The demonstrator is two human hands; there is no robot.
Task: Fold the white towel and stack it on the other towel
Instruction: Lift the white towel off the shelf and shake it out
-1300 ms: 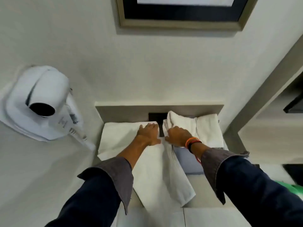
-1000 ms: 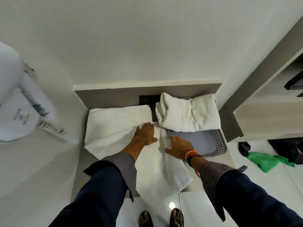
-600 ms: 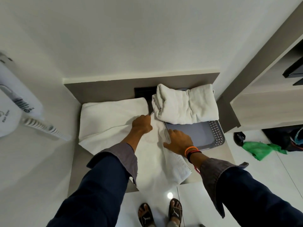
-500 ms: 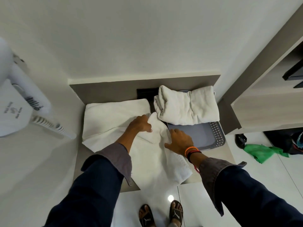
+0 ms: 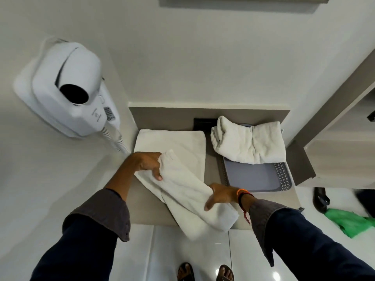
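A white towel [image 5: 188,191], folded into a long strip, runs diagonally across the grey counter and overhangs its front edge. My left hand [image 5: 149,164] grips its far end. My right hand [image 5: 220,195] holds its near right edge, fingers curled under the cloth. Under the strip's far end lies a flat folded white towel [image 5: 172,145] at the back left of the counter. Another white towel [image 5: 249,141], loosely bundled, rests on the far part of a grey tray [image 5: 261,177] to the right.
A white wall-mounted hair dryer [image 5: 67,96] with a coiled cord hangs on the left wall. A dark socket plate [image 5: 203,123] sits in the counter's back panel. On the floor at right lie a green cloth [image 5: 349,222] and a black item [image 5: 320,198]. My sandalled feet [image 5: 205,271] show below.
The towel was spread under both palms; now it is folded lengthwise into a narrow strip. My left hand moved left and gripped its far end; my right hand slid toward me along it.
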